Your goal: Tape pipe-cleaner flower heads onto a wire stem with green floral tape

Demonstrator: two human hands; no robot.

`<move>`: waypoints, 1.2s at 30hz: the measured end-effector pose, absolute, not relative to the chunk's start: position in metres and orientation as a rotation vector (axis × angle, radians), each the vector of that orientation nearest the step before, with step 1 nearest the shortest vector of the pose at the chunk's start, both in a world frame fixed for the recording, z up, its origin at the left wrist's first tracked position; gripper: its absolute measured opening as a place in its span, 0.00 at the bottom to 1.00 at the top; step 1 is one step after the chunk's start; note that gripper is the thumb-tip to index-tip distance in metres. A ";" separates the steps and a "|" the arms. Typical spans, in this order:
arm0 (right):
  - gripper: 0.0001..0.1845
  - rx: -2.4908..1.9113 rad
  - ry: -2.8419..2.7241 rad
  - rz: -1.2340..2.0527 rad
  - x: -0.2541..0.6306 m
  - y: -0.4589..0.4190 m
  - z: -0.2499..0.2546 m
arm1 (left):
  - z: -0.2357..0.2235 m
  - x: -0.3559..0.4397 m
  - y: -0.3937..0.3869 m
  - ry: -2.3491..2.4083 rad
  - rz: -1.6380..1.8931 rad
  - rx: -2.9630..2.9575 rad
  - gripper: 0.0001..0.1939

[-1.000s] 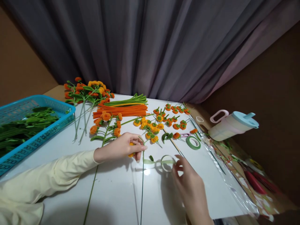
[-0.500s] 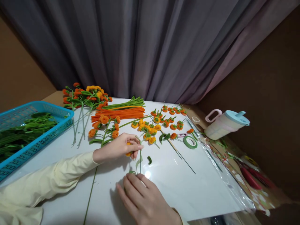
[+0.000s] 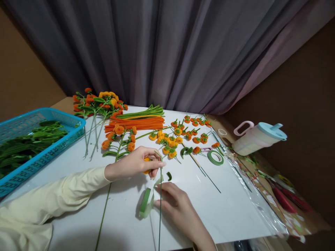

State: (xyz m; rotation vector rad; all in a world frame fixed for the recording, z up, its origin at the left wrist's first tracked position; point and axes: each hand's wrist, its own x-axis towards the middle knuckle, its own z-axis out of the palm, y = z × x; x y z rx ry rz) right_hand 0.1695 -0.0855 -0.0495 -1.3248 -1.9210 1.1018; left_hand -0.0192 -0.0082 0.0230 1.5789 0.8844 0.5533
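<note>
My left hand (image 3: 138, 162) is closed, pinching the top of a thin green wire stem (image 3: 160, 209) between thumb and fingers. A fuzzy yellow-orange flower (image 3: 147, 164) shows partly behind those fingers. From just under the pinch, a pale green strip of floral tape runs down to a roll of green floral tape (image 3: 145, 202) left of the stem. My right hand (image 3: 178, 204) is at the right of the stem, thumb and index finger apart, fingertips close to the strip; whether they touch it is unclear. A small dark green curled leaf (image 3: 169, 176) lies just beyond.
Loose orange and yellow flowers (image 3: 167, 142) lie beyond my hands, near orange pipe cleaners (image 3: 136, 123). A second tape roll (image 3: 215, 158) lies at right, with a tumbler (image 3: 258, 137) past it. A blue basket (image 3: 52, 150) of green leaves stands left. Red-handled tools (image 3: 284, 200) lie far right.
My right hand swung left with the tape roll, passed across the stem, then drew back to its right; the roll is now left of the stem. My left hand keeps its pinch.
</note>
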 end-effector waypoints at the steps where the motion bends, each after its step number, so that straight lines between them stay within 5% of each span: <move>1: 0.09 -1.277 -1.937 1.151 0.165 -0.085 -0.051 | 0.024 -0.019 -0.009 0.875 0.561 1.580 0.13; 7: 0.23 -1.077 -2.007 1.211 0.154 -0.073 -0.049 | 0.030 -0.019 -0.013 0.841 0.573 1.561 0.10; 16: 0.12 -1.363 -1.928 1.135 0.169 -0.070 -0.038 | 0.035 -0.016 -0.015 0.827 0.579 1.548 0.09; 32: 0.19 -1.875 -1.678 0.328 0.236 -0.062 -0.048 | 0.038 -0.023 -0.018 0.840 0.531 1.564 0.11; 36: 0.17 -1.877 -1.542 0.382 0.244 -0.061 -0.050 | 0.037 -0.024 -0.018 0.851 0.520 1.578 0.12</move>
